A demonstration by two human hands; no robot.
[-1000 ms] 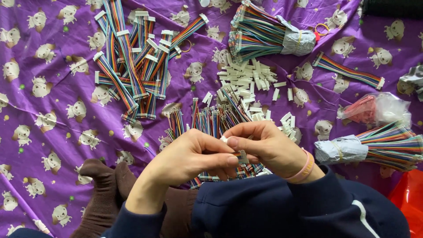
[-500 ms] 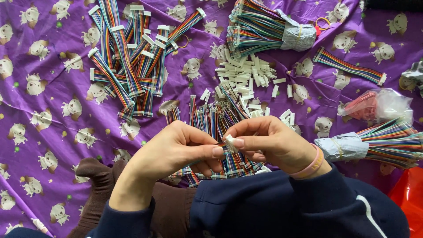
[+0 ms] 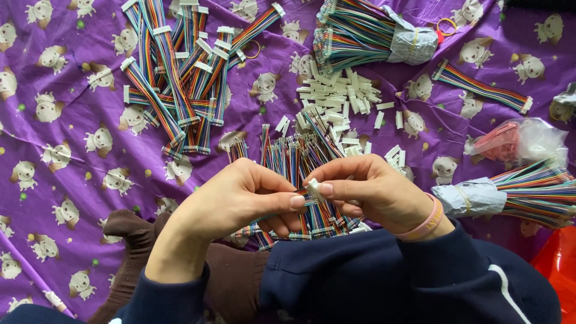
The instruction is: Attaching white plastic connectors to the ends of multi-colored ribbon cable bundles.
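White plastic shows between the fingertips: the left hand (image 3: 240, 198) and the right hand (image 3: 375, 195) meet above the near edge of the purple printed cloth (image 3: 72, 120), both pinched shut on one small white connector housing (image 3: 313, 191) and the end of a rainbow ribbon cable (image 3: 306, 207) that hangs down from it toward the lap. By the look of it the wire ends are being seated into the housing; I judge the step as mid-way, since thumb and forefinger on each side are pressed right against the part. Seating it fully would call for a straight, even push with the wires kept flat and in order. Just beyond the hands lies a loose fan of unfinished cables (image 3: 294, 156), partly hidden under them. Toward the far left corner sits a heap of finished cables with white ends (image 3: 180, 78); a scatter of spare white housings (image 3: 342, 99) lies at the middle, and a taped bundle of wires (image 3: 366, 30) at the far edge. Along the right edge are a second wrapped bundle (image 3: 516, 192), a single flat cable (image 3: 483, 87) and a clear bag with something pink (image 3: 519, 141). Nothing blocks the hands; the crowded cables beneath could snag a dangling end.
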